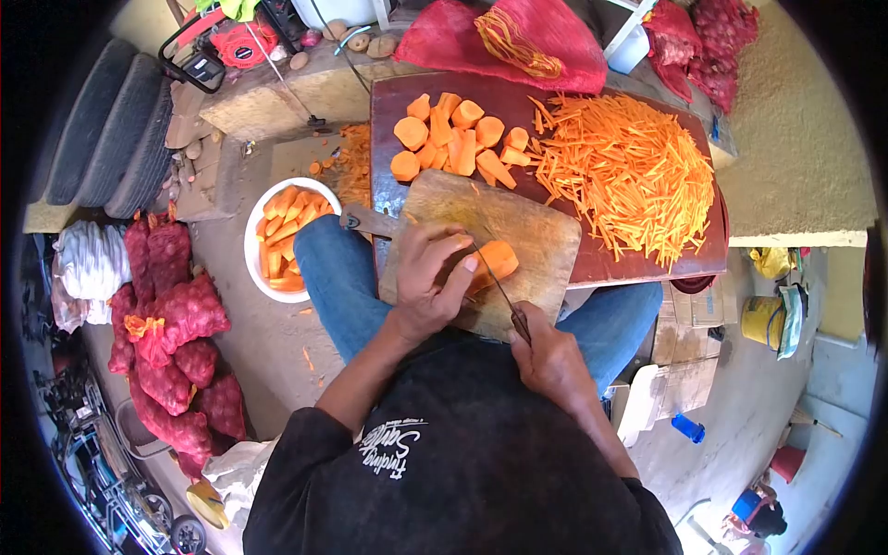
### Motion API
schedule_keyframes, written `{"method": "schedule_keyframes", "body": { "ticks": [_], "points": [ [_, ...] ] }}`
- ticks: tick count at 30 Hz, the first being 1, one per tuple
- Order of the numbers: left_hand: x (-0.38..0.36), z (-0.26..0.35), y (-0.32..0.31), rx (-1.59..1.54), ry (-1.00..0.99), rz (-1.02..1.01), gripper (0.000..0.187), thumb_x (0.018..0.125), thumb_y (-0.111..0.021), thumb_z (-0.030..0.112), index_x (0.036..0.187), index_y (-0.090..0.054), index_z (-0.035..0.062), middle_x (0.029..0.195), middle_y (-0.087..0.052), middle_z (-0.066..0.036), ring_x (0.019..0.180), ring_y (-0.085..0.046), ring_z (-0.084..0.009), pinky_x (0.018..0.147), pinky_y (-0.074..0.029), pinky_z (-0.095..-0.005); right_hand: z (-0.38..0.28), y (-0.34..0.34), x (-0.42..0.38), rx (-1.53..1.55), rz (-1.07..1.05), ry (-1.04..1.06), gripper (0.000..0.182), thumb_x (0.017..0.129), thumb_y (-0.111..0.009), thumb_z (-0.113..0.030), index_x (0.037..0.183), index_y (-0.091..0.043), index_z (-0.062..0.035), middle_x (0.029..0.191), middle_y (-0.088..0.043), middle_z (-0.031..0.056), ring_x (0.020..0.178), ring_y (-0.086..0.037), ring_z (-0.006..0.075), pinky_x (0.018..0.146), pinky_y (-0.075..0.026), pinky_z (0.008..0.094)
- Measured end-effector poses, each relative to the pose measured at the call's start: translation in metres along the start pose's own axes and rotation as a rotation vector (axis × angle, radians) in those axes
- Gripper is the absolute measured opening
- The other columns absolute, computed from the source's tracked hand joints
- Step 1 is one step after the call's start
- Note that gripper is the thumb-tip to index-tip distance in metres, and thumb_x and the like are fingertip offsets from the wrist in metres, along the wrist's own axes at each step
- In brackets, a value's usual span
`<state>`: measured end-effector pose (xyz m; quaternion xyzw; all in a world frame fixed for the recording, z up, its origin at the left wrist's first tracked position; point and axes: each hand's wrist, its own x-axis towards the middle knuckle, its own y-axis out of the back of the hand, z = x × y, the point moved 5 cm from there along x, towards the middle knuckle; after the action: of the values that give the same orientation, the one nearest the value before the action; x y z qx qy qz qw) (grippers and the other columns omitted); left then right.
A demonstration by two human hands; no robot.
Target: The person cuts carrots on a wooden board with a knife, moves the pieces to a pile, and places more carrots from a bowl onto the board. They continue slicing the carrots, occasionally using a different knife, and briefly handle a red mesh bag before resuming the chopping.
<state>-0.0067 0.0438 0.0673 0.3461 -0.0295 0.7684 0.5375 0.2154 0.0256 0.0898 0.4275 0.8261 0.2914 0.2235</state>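
My right hand (549,363) is wrapped round the handle of a kitchen knife (499,289), whose thin blade slants up and left across a peeled carrot chunk (500,258). At the chunk's left side my left hand (427,279) is closed, its thumb and fingertips gripping the carrot close to the blade. My fingers partly hide that side. Beneath both lies a worn wooden cutting board (532,217), propped over my lap against the table. Peeled carrot chunks (449,139) lie beyond the board, and a large heap of carrot sticks (629,176) is at the right.
A dark red table (592,270) carries the carrots. A white bucket (254,242) of peeled carrots stands by my left knee. Red mesh sacks (176,333) of onions lie on the left floor, near stacked tyres (120,139). A flat metal blade or handle (368,222) juts from the board's left edge.
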Motion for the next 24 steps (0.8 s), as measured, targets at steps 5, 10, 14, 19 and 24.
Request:
{"method": "schedule_keyframes", "body": {
  "ticks": [5,10,14,19,24],
  "points": [
    [0.025,0.03,-0.02,0.179,-0.316,-0.272,0.035,0.096,-0.077,0.026,0.119,-0.076,0.0001,0.139,-0.07,-0.018,0.142,-0.06,-0.04,0.125,-0.034,-0.0621,0.005,-0.002,0.0,0.037,-0.007,-0.039,0.035,0.105,-0.069,-0.016,0.133,-0.052,-0.0031,0.094,-0.074,0.0286,0.087,-0.074,0.0515,0.07,-0.059,0.0595],
    [-0.001,0.03,-0.042,0.257,-0.434,-0.422,0.045,0.107,-0.062,0.035,0.132,-0.072,-0.0017,0.147,-0.067,-0.021,0.151,-0.053,-0.0439,0.132,-0.018,-0.0688,0.001,0.0,0.004,0.033,-0.035,-0.054,0.028,0.104,-0.068,-0.01,0.124,-0.05,-0.0025,0.088,-0.072,0.0274,0.085,-0.073,0.0525,0.068,-0.058,0.0579],
    [0.0,0.022,-0.042,0.147,-0.408,-0.398,0.041,0.107,-0.06,0.027,0.13,-0.072,-0.0044,0.147,-0.067,-0.022,0.15,-0.054,-0.0454,0.129,-0.029,-0.0677,0.0,0.0,0.008,0.002,-0.06,-0.068,0.029,0.104,-0.068,-0.012,0.126,-0.051,-0.0032,0.09,-0.073,0.0279,0.084,-0.073,0.053,0.067,-0.058,0.059],
    [0.003,0.012,-0.043,0.039,-0.331,-0.359,0.035,0.104,-0.06,0.019,0.124,-0.074,-0.0055,0.144,-0.068,-0.023,0.147,-0.056,-0.0472,0.124,-0.04,-0.0647,-0.003,0.0,0.016,0.051,-0.057,-0.075,0.032,0.104,-0.069,-0.018,0.127,-0.051,-0.0042,0.09,-0.072,0.0305,0.082,-0.072,0.0545,0.067,-0.057,0.0628],
    [0.008,0.008,-0.04,-0.042,-0.265,-0.332,0.03,0.1,-0.062,0.011,0.124,-0.075,-0.0045,0.143,-0.069,-0.023,0.146,-0.057,-0.0468,0.124,-0.041,-0.0637,-0.008,0.005,0.022,0.014,-0.089,-0.093,0.031,0.104,-0.068,-0.017,0.126,-0.051,-0.0026,0.085,-0.07,0.0324,0.083,-0.071,0.0554,0.069,-0.057,0.064]
  ]
}}
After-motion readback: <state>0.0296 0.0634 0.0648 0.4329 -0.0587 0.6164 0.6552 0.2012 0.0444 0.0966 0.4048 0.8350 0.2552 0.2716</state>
